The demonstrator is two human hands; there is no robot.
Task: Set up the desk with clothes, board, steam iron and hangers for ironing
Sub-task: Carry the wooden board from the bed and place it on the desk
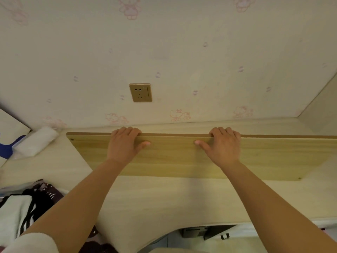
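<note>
A long light-wood board (pixel 173 157) stands tilted on the pale desk (pixel 164 198), its lower edge resting on the desktop and its upper edge near the wall. My left hand (pixel 125 143) grips the upper edge left of centre, fingers curled over the back, thumb on the front face. My right hand (pixel 224 145) holds the same edge right of centre in the same way. A pile of clothes (pixel 27 207), dark patterned and white with black stripes, lies at the desk's front left. No iron or hangers are in view.
A gold wall socket (pixel 140 92) sits above the board on cartoon-print wallpaper. A rolled white cloth (pixel 36 141) lies at the back left beside a blue item (pixel 7 148). A side panel (pixel 321 106) closes the desk's right end. A dark box (pixel 204 232) sits under the desk's front edge.
</note>
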